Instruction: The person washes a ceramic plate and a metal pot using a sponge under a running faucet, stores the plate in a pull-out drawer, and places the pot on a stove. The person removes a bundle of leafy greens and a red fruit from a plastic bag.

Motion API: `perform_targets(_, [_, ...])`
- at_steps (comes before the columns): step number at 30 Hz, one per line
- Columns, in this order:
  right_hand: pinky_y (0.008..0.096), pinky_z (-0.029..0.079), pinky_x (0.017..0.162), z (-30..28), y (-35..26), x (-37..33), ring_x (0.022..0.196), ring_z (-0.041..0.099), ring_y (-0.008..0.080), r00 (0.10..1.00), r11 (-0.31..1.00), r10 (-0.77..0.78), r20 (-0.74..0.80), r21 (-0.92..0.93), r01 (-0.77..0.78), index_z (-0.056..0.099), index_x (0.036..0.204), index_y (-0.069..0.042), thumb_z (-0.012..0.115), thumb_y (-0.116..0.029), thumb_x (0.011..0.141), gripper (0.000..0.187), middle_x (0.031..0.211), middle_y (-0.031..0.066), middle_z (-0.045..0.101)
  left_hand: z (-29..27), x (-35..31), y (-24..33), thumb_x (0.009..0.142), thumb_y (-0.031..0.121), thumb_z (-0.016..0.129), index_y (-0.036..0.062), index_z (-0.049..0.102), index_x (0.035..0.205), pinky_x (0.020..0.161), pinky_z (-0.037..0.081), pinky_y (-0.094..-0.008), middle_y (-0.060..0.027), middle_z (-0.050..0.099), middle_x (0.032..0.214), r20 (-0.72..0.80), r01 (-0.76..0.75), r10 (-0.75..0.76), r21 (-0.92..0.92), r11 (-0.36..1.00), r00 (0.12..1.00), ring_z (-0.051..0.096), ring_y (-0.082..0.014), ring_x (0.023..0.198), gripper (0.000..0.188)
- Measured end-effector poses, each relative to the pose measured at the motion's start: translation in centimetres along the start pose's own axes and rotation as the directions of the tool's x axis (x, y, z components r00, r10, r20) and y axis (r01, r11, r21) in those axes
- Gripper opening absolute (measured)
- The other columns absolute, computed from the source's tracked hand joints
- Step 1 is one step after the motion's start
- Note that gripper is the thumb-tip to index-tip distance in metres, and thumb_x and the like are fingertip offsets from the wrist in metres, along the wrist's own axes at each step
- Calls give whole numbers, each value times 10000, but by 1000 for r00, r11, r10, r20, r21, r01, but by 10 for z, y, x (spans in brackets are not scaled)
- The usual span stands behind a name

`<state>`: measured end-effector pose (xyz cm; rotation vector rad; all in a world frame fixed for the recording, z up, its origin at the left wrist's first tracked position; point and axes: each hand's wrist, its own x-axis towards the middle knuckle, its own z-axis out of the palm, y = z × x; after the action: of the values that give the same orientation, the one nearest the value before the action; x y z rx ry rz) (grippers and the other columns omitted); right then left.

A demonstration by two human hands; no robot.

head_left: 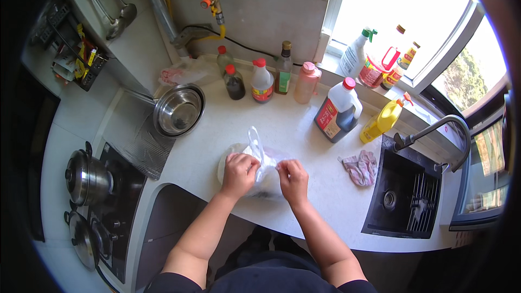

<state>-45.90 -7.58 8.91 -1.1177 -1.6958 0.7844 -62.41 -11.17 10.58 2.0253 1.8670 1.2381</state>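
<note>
A translucent white plastic bag [265, 172] rests on the light countertop close to its front edge, one handle loop standing up from the top. What lies inside it cannot be made out. My left hand [239, 175] pinches the bag's gathered top from the left, fingers closed. On the other side my right hand [293, 182] has its thumb and fingertips pressed together on another part of the same plastic. Both forearms reach in from the lower edge.
Several bottles, among them a large dark-liquid jug [337, 111] and a yellow bottle [382, 121], line the back. A crumpled cloth [360, 169] lies beside the black sink [374, 206]. Metal bowls [179, 110] stand left, near the stove [122, 206] with pots.
</note>
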Motion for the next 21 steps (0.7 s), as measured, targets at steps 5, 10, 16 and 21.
perform_targets(5, [281,447,542,-1,12,20,588,551,166,995,996,86,51,-38,-84,648,828,-31,667,-37,759,72,775,92,589,11,6,1,710,81,679,85,602,725,770,389,-370,-40,627,733,-7,25,-26,-39,999,1000,593,-236,732,78])
perform_targets(10, [331,476,594,-9,-9,20,634,571,243,994,998,41,102,-54,-35,664,871,-73,671,-77,740,131,919,112,563,16,-2,2,669,87,689,99,591,692,785,387,-365,-33,621,758,-24,69,-70,-35,997,997,590,-228,783,101])
perform_targets(16, [363,490,631,-5,-20,32,697,603,284,985,994,-3,175,-104,21,691,858,-102,663,-86,718,143,766,114,588,18,1,5,633,81,684,116,584,677,816,380,-365,-23,600,735,-92,-47,44,-32,998,995,571,-222,806,115])
perform_targets(21, [351,497,635,-7,-8,36,683,616,276,922,987,128,366,-136,-83,691,748,-57,679,-155,672,125,732,129,619,17,-4,8,627,95,692,120,603,686,838,366,-367,-29,603,761,-110,-49,43,-54,997,993,551,-221,840,111])
